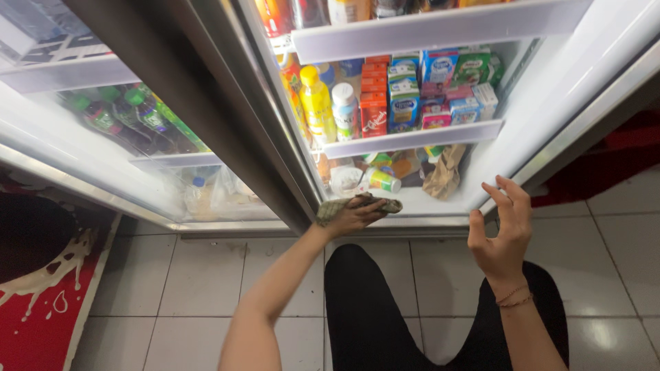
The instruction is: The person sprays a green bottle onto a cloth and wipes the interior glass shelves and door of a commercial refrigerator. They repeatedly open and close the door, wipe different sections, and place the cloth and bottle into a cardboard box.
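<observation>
Two bare hands reach toward an open glass-door fridge, seen from the head camera looking down past dark trousers. The left hand (pixel 354 214) stretches forward with the forearm angled up from lower left, its grip closed on a crumpled greenish checked cloth (pixel 357 204) pressed against the lower front edge of the fridge floor (pixel 426 204). The right hand (pixel 502 230) hangs just before the bottom right corner of the opening, palm turned inward, fingers spread and curled, holding nothing; thin bracelets circle its wrist.

Open room lies on the white floor tiles (pixel 199 275) before the fridge, and a strip of bare fridge floor sits between the cloth and the right hand. A dark metal post (pixel 227 117) divides the open section from a closed glass door (pixel 103 137) on the left.

Behind the cloth lie a tipped white bottle with a green cap (pixel 381 180), a pale tub (pixel 345 180) and a crumpled brown paper bag (pixel 443 172). On the white shelf (pixel 412 139) above stand a yellow bottle (pixel 316 103), a white bottle with a blue cap (pixel 344 110), red cartons (pixel 373 103) and blue, pink and green cartons (pixel 440 82). Green-capped dark bottles (pixel 130 117) lean behind the closed door. A red mat with white splash shapes (pixel 41 295) lies at lower left.
</observation>
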